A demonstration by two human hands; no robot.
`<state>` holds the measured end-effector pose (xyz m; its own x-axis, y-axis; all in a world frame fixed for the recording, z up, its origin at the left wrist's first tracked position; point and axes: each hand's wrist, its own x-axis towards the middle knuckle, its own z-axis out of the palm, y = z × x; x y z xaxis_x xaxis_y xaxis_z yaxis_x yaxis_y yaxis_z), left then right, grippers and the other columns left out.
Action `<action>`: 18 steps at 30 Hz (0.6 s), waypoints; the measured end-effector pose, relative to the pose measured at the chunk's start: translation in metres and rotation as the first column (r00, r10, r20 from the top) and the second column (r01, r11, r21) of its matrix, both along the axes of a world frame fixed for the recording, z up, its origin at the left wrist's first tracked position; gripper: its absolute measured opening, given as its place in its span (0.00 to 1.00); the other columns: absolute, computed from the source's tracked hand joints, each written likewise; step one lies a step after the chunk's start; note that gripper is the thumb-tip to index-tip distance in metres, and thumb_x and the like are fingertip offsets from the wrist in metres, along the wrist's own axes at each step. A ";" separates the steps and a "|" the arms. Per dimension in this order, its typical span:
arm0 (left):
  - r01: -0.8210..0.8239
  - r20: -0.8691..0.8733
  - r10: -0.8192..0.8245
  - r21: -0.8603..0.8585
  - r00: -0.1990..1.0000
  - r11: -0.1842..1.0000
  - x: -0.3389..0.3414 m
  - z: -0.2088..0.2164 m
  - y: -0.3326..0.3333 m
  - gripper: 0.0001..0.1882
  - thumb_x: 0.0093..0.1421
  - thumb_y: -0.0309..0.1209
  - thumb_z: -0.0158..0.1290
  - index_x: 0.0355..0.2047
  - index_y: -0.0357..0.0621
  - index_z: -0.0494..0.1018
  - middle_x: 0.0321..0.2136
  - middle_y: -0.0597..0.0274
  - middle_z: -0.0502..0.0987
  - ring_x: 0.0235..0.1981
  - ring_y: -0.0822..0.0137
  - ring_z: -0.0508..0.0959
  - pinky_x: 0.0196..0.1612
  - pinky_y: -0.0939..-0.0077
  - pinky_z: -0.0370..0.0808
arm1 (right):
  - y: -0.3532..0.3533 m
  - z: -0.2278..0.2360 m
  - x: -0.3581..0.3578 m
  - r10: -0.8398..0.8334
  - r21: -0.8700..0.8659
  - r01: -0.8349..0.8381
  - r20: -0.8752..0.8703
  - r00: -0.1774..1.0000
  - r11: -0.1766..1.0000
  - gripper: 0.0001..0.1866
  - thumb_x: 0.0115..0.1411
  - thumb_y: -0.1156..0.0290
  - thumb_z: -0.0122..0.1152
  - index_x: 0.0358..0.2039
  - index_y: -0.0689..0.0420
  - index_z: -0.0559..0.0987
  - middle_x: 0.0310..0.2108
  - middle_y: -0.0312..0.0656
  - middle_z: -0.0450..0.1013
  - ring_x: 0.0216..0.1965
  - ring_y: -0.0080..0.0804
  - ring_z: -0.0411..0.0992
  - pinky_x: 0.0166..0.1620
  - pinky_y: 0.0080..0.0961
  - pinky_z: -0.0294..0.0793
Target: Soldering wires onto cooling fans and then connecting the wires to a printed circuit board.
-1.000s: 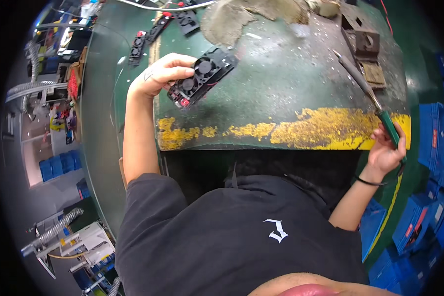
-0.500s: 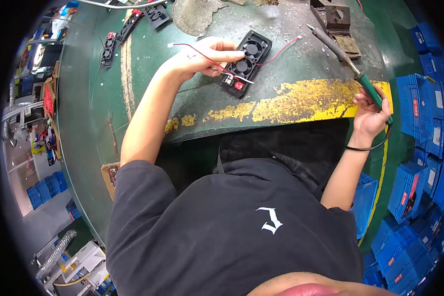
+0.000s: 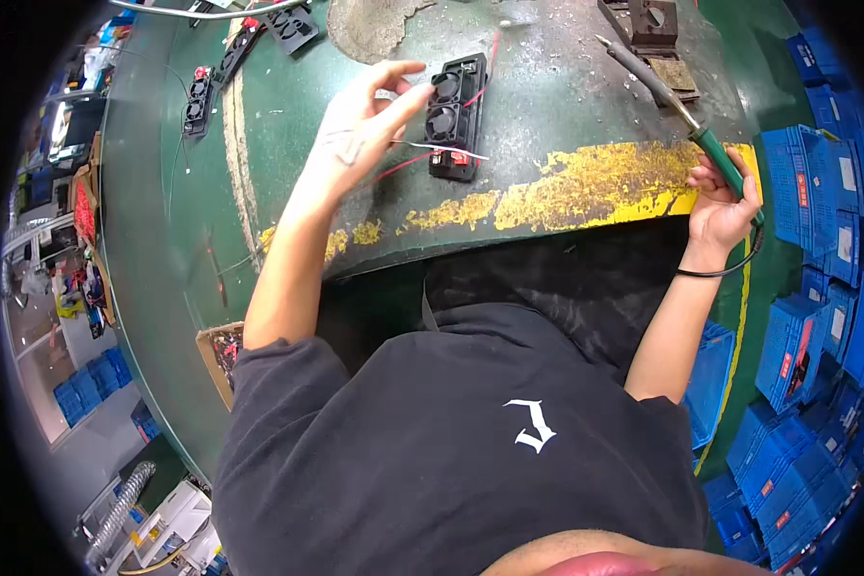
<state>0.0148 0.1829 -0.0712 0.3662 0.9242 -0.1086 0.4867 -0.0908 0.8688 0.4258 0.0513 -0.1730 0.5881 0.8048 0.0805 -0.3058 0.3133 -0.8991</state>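
Green-handled and long-tipped, the soldering iron (image 3: 686,120) sits gripped in my right hand (image 3: 725,206) at the worktop's yellow-painted edge, its tip angled up over the surface, clear of any work. My left hand (image 3: 360,134) has its fingers spread loosely, thumb and forefinger pinching a thin pale wire (image 3: 432,147) just beside the black twin-fan module (image 3: 454,115), which lies flat on the green worktop (image 3: 566,106) with red leads trailing from it. Half a second ago that hand lay on the module; now it has lifted off to the left, drawing the wire out, while the iron has barely shifted. I judge the lead is being readied before the iron comes in. Farther out, more fan modules (image 3: 202,96) lie at the far left, a metal fixture (image 3: 648,19) stands beyond the iron, and blue crates (image 3: 816,182) are stacked on the right.
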 end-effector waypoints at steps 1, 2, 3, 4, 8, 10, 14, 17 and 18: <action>0.027 -0.015 -0.028 -0.043 1.000 0.999 -0.005 0.012 -0.001 0.19 0.64 0.38 0.55 0.52 0.42 0.74 0.34 0.66 0.77 0.26 0.78 0.70 0.33 0.83 0.70 | -0.002 0.000 0.001 0.016 0.017 -0.015 -0.014 1.000 1.000 0.29 0.65 0.53 0.43 0.49 0.67 0.75 0.36 0.59 0.79 0.31 0.43 0.80 0.34 0.33 0.81; 0.036 -0.005 -0.036 0.003 0.999 0.999 -0.010 0.020 -0.004 0.18 0.63 0.37 0.56 0.51 0.42 0.75 0.35 0.65 0.77 0.27 0.76 0.71 0.34 0.81 0.71 | -0.003 -0.001 0.002 0.032 0.035 -0.031 -0.029 0.999 0.999 0.29 0.65 0.52 0.43 0.49 0.67 0.75 0.36 0.59 0.79 0.31 0.43 0.80 0.34 0.33 0.81; 0.045 0.006 -0.045 0.053 0.999 0.998 -0.015 0.029 -0.009 0.17 0.63 0.36 0.56 0.49 0.43 0.75 0.35 0.64 0.78 0.28 0.74 0.73 0.35 0.79 0.71 | -0.004 -0.001 0.003 0.030 0.040 -0.029 -0.023 0.999 0.999 0.29 0.65 0.52 0.43 0.49 0.67 0.75 0.36 0.59 0.79 0.31 0.43 0.80 0.34 0.33 0.81; 0.111 -0.150 -0.077 0.231 0.986 0.967 -0.018 0.036 -0.015 0.16 0.61 0.34 0.57 0.48 0.43 0.76 0.36 0.61 0.78 0.32 0.69 0.74 0.40 0.76 0.72 | -0.004 -0.002 0.001 0.055 0.035 -0.053 -0.042 0.998 0.998 0.28 0.66 0.52 0.44 0.49 0.67 0.75 0.36 0.58 0.79 0.31 0.42 0.79 0.34 0.33 0.80; 0.286 -0.446 0.008 0.589 0.895 0.756 -0.011 0.042 -0.042 0.15 0.55 0.26 0.58 0.44 0.42 0.76 0.41 0.53 0.78 0.48 0.51 0.73 0.54 0.62 0.68 | -0.008 0.000 0.000 0.083 -0.004 -0.083 -0.014 0.996 0.997 0.27 0.66 0.51 0.44 0.48 0.64 0.75 0.35 0.57 0.79 0.30 0.42 0.79 0.32 0.35 0.80; 0.211 -0.346 0.050 0.673 0.937 0.708 0.002 0.035 -0.061 0.15 0.52 0.21 0.57 0.42 0.40 0.77 0.40 0.53 0.78 0.44 0.52 0.75 0.51 0.62 0.70 | -0.009 0.003 -0.002 0.087 -0.010 -0.087 -0.010 0.996 0.996 0.27 0.66 0.51 0.44 0.48 0.64 0.75 0.34 0.57 0.79 0.29 0.41 0.79 0.32 0.34 0.80; 0.048 -0.054 -0.014 0.714 0.998 0.699 0.017 0.003 -0.118 0.16 0.46 0.13 0.55 0.37 0.36 0.78 0.30 0.55 0.78 0.30 0.56 0.77 0.37 0.64 0.73 | -0.005 0.015 -0.013 -0.005 0.010 0.006 -0.083 0.996 1.000 0.27 0.66 0.51 0.43 0.48 0.64 0.75 0.33 0.56 0.78 0.29 0.40 0.77 0.32 0.33 0.77; -0.032 0.061 -0.006 0.598 0.998 0.801 0.031 -0.011 -0.158 0.16 0.46 0.10 0.51 0.35 0.34 0.77 0.25 0.57 0.77 0.25 0.62 0.76 0.31 0.72 0.72 | -0.004 0.032 -0.003 -0.188 -0.015 0.188 -0.009 0.982 0.982 0.28 0.65 0.51 0.44 0.48 0.64 0.74 0.34 0.56 0.78 0.28 0.40 0.77 0.32 0.32 0.77; -0.060 0.082 0.017 0.559 0.997 0.827 0.034 -0.012 -0.168 0.16 0.46 0.10 0.51 0.35 0.34 0.77 0.25 0.57 0.77 0.24 0.62 0.76 0.30 0.74 0.72 | -0.004 0.037 0.001 -0.233 -0.009 0.234 0.043 0.971 0.972 0.27 0.65 0.52 0.43 0.49 0.65 0.74 0.34 0.56 0.78 0.29 0.39 0.77 0.32 0.31 0.78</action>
